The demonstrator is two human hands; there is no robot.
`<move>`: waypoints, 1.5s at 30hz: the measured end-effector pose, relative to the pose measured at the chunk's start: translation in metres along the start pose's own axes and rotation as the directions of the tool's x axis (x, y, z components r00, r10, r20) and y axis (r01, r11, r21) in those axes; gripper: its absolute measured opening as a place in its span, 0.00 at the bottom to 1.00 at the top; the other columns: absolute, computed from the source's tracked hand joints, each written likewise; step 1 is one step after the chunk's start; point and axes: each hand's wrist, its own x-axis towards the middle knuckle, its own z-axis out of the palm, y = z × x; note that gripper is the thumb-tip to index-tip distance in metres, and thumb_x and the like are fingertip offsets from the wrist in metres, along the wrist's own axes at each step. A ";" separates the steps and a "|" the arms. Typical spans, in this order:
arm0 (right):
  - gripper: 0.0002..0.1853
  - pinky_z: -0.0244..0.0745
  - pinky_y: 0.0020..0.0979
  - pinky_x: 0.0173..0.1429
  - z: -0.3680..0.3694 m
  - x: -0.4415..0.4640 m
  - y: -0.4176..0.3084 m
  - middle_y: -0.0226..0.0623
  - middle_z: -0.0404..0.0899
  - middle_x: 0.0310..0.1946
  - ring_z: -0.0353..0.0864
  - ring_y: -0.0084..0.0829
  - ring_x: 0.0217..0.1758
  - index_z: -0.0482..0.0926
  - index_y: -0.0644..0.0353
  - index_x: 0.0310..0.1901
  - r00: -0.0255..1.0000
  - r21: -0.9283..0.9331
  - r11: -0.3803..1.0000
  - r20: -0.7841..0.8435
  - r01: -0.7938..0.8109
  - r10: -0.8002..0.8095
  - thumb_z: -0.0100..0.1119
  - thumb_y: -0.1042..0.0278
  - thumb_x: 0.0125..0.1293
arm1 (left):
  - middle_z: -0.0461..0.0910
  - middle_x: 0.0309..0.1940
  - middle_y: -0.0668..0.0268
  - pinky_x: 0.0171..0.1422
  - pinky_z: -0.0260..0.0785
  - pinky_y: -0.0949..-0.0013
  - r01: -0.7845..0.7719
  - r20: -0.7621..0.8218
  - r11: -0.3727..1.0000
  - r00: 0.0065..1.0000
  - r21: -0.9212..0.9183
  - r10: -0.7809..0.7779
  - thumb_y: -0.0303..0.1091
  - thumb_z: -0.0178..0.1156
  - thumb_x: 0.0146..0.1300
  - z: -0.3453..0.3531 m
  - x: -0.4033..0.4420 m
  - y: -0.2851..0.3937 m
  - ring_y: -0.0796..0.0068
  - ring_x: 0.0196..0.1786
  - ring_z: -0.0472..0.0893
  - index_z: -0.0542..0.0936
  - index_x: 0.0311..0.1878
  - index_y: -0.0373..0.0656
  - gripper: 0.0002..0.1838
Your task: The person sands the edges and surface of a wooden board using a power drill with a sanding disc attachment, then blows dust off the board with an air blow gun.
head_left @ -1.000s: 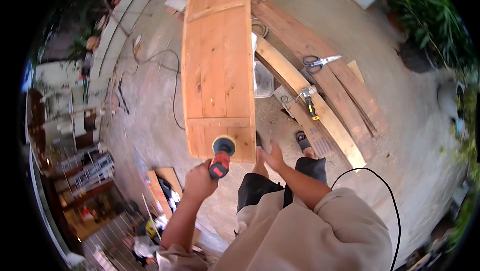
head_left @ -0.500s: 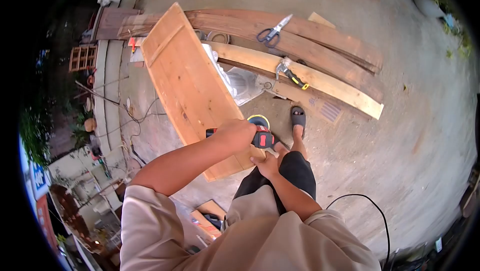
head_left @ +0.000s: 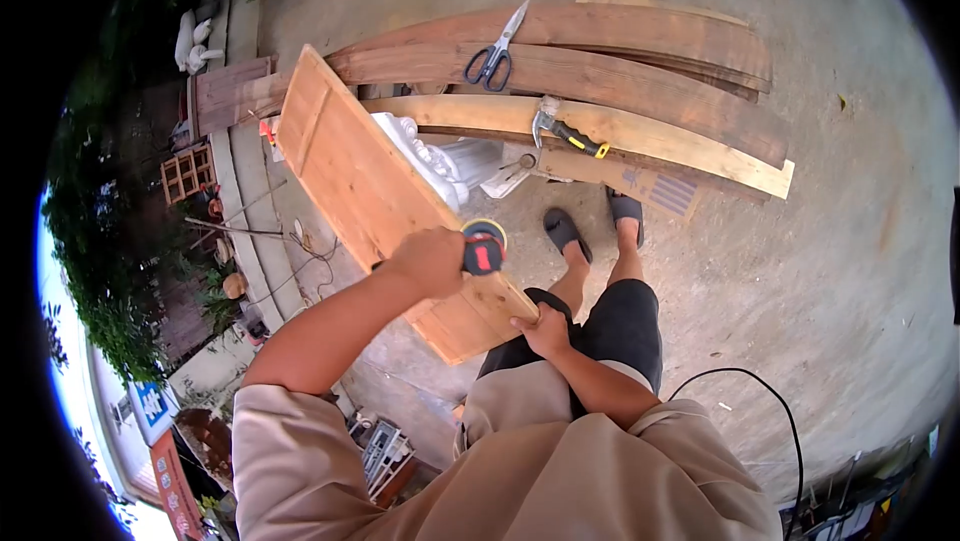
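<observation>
My left hand is closed around a red and black cordless sander. Its round disc, rimmed in yellow, sits at the right long edge of a wooden panel; whether it touches the wood I cannot tell. The light-brown panel slants from the upper left down toward my body. At its near right corner my right hand grips the edge, thumb on top and the other fingers mostly hidden. A white ornate pedestal shows under the panel's right side.
Long wooden planks lie beyond the panel, bearing scissors and a claw hammer. A printed cardboard piece lies near my sandaled feet. A black cable curves at the right, and a cord lies left.
The sander in my left hand has moved up and left along the panel's edge, away from the near corner. My right hand still grips that corner. The whole view has shifted slightly.
</observation>
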 end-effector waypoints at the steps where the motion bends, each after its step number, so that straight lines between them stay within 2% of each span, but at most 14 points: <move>1: 0.29 0.81 0.50 0.44 -0.001 0.000 -0.001 0.58 0.84 0.29 0.87 0.59 0.39 0.78 0.66 0.32 0.999 0.016 0.999 0.015 -0.035 0.034 0.80 0.45 0.56 | 0.88 0.41 0.47 0.54 0.81 0.48 0.025 -0.011 1.000 1.000 0.003 -0.025 0.29 0.64 0.52 -0.006 0.004 -0.007 0.45 0.49 0.87 0.87 0.48 0.42 0.17; 4: 0.27 0.81 0.50 0.47 -0.001 0.002 0.000 0.57 0.85 0.32 0.87 0.59 0.41 0.78 0.65 0.34 0.997 0.065 0.996 0.061 -0.055 0.052 0.80 0.47 0.56 | 0.87 0.44 0.46 0.57 0.80 0.48 0.089 -0.020 0.996 0.996 0.013 -0.089 0.30 0.63 0.54 -0.022 0.011 -0.025 0.44 0.50 0.87 0.87 0.48 0.41 0.17; 6: 0.25 0.82 0.48 0.52 -0.004 0.001 -0.005 0.58 0.86 0.40 0.87 0.57 0.47 0.81 0.65 0.44 0.998 0.046 0.998 0.063 -0.032 0.029 0.77 0.50 0.59 | 0.87 0.48 0.45 0.60 0.79 0.49 0.113 0.010 0.993 0.993 0.031 -0.114 0.33 0.64 0.57 -0.031 0.012 -0.037 0.44 0.53 0.86 0.86 0.47 0.37 0.15; 7: 0.26 0.82 0.48 0.55 -0.007 0.002 -0.011 0.58 0.86 0.43 0.87 0.57 0.50 0.82 0.65 0.50 0.998 0.036 0.999 0.063 -0.019 0.017 0.76 0.51 0.60 | 0.87 0.46 0.45 0.59 0.80 0.49 0.111 0.002 0.994 0.994 0.007 -0.111 0.31 0.64 0.56 -0.039 0.011 -0.039 0.44 0.52 0.87 0.86 0.47 0.39 0.15; 10: 0.27 0.82 0.45 0.56 -0.012 0.003 -0.033 0.53 0.86 0.46 0.86 0.54 0.51 0.80 0.62 0.63 0.950 0.079 0.955 -0.154 0.286 -0.271 0.72 0.60 0.64 | 0.88 0.44 0.45 0.59 0.80 0.49 0.141 -0.037 0.990 0.989 -0.020 -0.142 0.29 0.63 0.55 -0.055 0.010 -0.050 0.43 0.51 0.87 0.87 0.47 0.41 0.15; 13: 0.27 0.83 0.43 0.54 -0.004 0.006 -0.037 0.49 0.86 0.45 0.87 0.52 0.48 0.79 0.60 0.67 0.967 0.143 0.963 -0.148 0.230 -0.208 0.68 0.66 0.67 | 0.88 0.43 0.44 0.59 0.80 0.49 0.164 -0.067 0.986 0.984 -0.041 -0.167 0.27 0.62 0.54 -0.065 0.015 -0.066 0.41 0.50 0.86 0.87 0.46 0.40 0.15; 17: 0.21 0.83 0.42 0.52 -0.005 0.006 -0.038 0.49 0.86 0.45 0.88 0.51 0.45 0.83 0.61 0.62 0.969 0.165 0.965 -0.175 0.201 -0.172 0.67 0.68 0.68 | 0.87 0.43 0.43 0.59 0.80 0.48 0.190 -0.117 0.980 0.973 -0.063 -0.197 0.27 0.62 0.53 -0.074 0.025 -0.093 0.39 0.50 0.86 0.87 0.45 0.38 0.15; 25: 0.22 0.83 0.39 0.48 -0.008 0.006 -0.043 0.48 0.85 0.44 0.88 0.48 0.40 0.82 0.61 0.64 0.984 0.178 0.972 -0.117 0.152 -0.133 0.67 0.68 0.69 | 0.86 0.39 0.38 0.55 0.79 0.49 0.209 -0.150 0.970 0.963 -0.123 -0.226 0.28 0.64 0.51 -0.096 0.049 -0.144 0.38 0.49 0.85 0.85 0.41 0.34 0.13; 31: 0.22 0.83 0.37 0.46 -0.005 0.009 -0.040 0.48 0.85 0.44 0.87 0.47 0.39 0.82 0.61 0.64 0.990 0.215 0.968 -0.090 0.127 -0.110 0.68 0.69 0.69 | 0.85 0.38 0.37 0.53 0.79 0.50 0.222 -0.242 0.956 0.933 -0.193 -0.265 0.28 0.65 0.51 -0.109 0.064 -0.204 0.39 0.48 0.86 0.84 0.41 0.31 0.14; 37: 0.21 0.83 0.37 0.44 -0.006 0.008 -0.043 0.49 0.85 0.44 0.87 0.47 0.38 0.83 0.62 0.62 0.988 0.197 0.972 -0.113 0.125 -0.104 0.68 0.70 0.68 | 0.85 0.34 0.40 0.50 0.79 0.54 0.206 -0.301 0.955 0.916 -0.215 -0.266 0.29 0.66 0.51 -0.145 0.078 -0.233 0.43 0.43 0.87 0.84 0.42 0.31 0.15; 40: 0.22 0.83 0.36 0.43 -0.003 0.008 -0.043 0.48 0.85 0.44 0.87 0.47 0.38 0.83 0.62 0.62 0.987 0.222 0.967 -0.126 0.128 -0.102 0.69 0.71 0.68 | 0.85 0.33 0.42 0.49 0.79 0.55 0.231 -0.270 0.933 0.913 -0.276 -0.306 0.29 0.66 0.51 -0.154 0.087 -0.252 0.45 0.42 0.87 0.84 0.42 0.32 0.15; 45: 0.21 0.84 0.35 0.43 -0.005 0.009 -0.043 0.48 0.85 0.44 0.87 0.47 0.38 0.83 0.62 0.62 0.983 0.199 0.969 -0.134 0.148 -0.123 0.69 0.71 0.68 | 0.85 0.33 0.43 0.48 0.79 0.55 0.225 -0.365 0.933 0.874 -0.280 -0.320 0.30 0.66 0.52 -0.160 0.094 -0.286 0.45 0.41 0.87 0.84 0.42 0.32 0.15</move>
